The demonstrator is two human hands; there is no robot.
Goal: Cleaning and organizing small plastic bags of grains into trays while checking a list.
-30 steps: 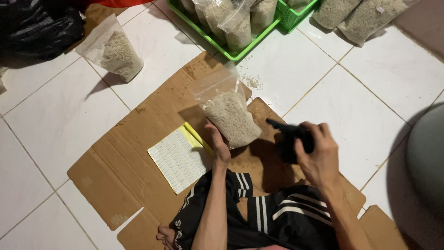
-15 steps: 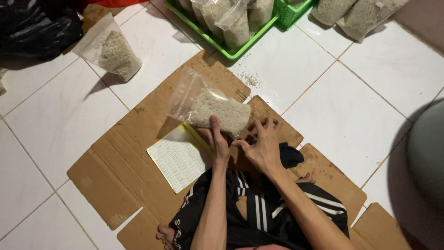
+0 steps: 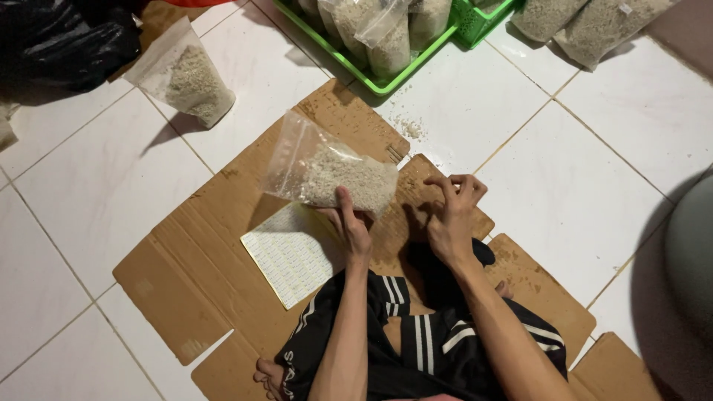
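1. My left hand [image 3: 353,226] grips the lower edge of a clear plastic bag of pale granules [image 3: 330,172], fingers closed on it from below and thumb on its face. The bag is tilted, its empty open end pointing up and left, so the fill settles toward the gripped end.
2. My right hand [image 3: 451,215] hovers just beside the bag, holding nothing that I can make out. Its fingers are curled and slightly apart, the fingertips [image 3: 464,184] near the bag's right corner but not touching it.
3. A white sheet of small labels [image 3: 288,252] lies flat just below the bag, within easy reach of either hand.
4. The work surface is a flattened cardboard box [image 3: 186,275] spread over a white tiled floor [image 3: 587,186]; I sit cross-legged at its near edge.
5. A second, upright bag of granules [image 3: 189,78] stands apart at upper left. A green crate [image 3: 386,83] of filled bags sits beyond the cardboard, with spilled grains [image 3: 412,128] beside it.
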